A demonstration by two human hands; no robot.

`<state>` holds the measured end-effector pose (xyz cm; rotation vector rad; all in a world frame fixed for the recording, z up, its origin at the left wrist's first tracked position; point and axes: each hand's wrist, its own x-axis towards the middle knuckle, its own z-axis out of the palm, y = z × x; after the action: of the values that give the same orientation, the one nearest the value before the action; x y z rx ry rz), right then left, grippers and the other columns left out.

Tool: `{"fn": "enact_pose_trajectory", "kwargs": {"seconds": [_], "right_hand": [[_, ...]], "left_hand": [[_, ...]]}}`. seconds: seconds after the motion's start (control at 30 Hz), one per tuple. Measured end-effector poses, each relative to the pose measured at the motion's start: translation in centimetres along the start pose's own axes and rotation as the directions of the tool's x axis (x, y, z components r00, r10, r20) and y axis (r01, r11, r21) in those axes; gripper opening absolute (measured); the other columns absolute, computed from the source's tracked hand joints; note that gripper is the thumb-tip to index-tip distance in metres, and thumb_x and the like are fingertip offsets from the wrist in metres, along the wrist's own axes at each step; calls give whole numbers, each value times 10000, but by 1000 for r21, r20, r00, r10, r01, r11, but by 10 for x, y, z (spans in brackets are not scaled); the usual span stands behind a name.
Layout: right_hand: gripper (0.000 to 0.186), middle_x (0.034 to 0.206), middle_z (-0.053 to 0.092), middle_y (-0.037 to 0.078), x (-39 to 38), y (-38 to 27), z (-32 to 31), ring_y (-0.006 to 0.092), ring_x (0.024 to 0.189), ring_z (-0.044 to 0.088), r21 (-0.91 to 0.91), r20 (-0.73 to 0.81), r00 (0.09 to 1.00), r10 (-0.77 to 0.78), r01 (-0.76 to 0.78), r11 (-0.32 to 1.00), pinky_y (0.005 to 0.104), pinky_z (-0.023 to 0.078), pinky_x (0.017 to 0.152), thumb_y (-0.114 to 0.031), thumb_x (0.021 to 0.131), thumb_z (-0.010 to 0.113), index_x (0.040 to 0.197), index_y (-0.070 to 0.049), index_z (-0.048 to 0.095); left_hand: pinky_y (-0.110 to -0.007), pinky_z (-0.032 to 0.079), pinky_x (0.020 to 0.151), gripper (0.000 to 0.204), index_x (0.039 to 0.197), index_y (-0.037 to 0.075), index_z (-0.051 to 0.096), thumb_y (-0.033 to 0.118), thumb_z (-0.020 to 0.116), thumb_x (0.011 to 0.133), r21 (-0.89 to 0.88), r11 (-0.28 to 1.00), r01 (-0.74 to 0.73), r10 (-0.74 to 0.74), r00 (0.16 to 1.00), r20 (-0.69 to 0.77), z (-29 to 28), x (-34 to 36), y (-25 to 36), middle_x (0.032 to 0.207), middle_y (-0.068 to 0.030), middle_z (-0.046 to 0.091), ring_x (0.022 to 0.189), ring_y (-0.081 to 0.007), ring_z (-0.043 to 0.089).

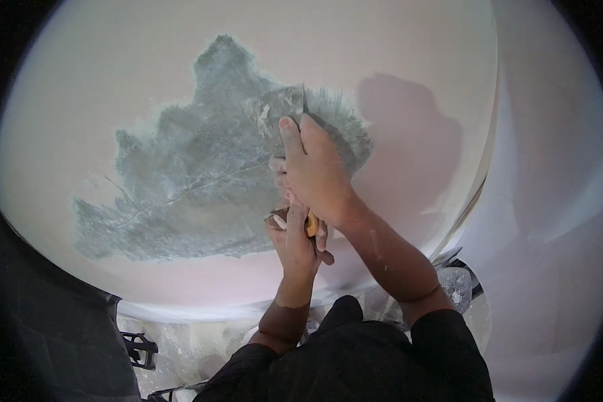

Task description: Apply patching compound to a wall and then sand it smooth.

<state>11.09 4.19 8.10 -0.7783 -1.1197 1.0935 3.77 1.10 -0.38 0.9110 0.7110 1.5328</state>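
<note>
A wide, plaster-smeared scraper blade [273, 112] lies against the grey patch [201, 154] on a pale wall. My right hand [318, 164] is closed on this scraper, its thumb stretched along the blade. Just below, my left hand [295, 238] is closed around a tool with a yellow and dark handle [311, 224]; its working end is mostly hidden by the fingers. The two hands nearly touch. Thin lines run across the grey patch, whose edges are ragged and feathered. Dust marks both hands and the right forearm.
Pale wall surface [114, 74] surrounds the patch, with a shadow right of my hands. White sheeting [543, 201] hangs at the right. Dark material [53, 315] stands at lower left. Below, the floor [194, 348] is splashed white, with a grey speckled object [455, 288] near my right elbow.
</note>
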Motion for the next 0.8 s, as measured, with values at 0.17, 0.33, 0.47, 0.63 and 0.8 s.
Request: {"fn": "enact_pose_trajectory", "kwargs": {"seconds": [0.17,0.33,0.47,0.63,0.8], "right_hand": [[260,578,408,18,-12,7,-4,83,413,383,145,44,996,78,-84,986,266,322,349,-279,1008,407,890,-50,376],[240,627,352,-13,-7,7,-6,52,469,339,167,47,999,27,-34,985,218,296,382,-273,1016,389,864,-88,365],[227,613,321,-23,-10,-11,1,56,442,341,186,62,992,113,-123,975,230,288,355,-274,1017,388,886,-89,368],[216,673,337,-29,-3,-1,3,45,495,349,197,16,996,85,-86,977,211,291,375,-262,1017,398,881,-97,366],[249,652,336,-20,-6,-4,3,50,472,356,211,9,997,81,-81,974,230,306,362,-287,1017,391,877,-85,347]], "left_hand": [[-242,356,332,227,935,44,380,171,562,890,29,994,-109,111,992,-55,1,-15,-7,663,-92,504,365,-165,451],[-234,308,306,212,763,18,434,130,540,907,3,994,-109,108,982,158,-6,-5,-12,524,-72,466,343,-139,435],[-238,319,331,311,709,16,501,214,547,945,26,995,-96,88,971,222,-7,-2,5,517,-58,493,381,-115,450],[-240,319,335,311,732,17,486,217,520,968,-24,999,-41,45,981,190,-7,-1,4,515,-47,479,389,-116,447],[-247,326,315,320,682,23,484,218,583,915,18,999,-42,40,991,125,-1,-3,9,494,-42,459,350,-120,436]]}}
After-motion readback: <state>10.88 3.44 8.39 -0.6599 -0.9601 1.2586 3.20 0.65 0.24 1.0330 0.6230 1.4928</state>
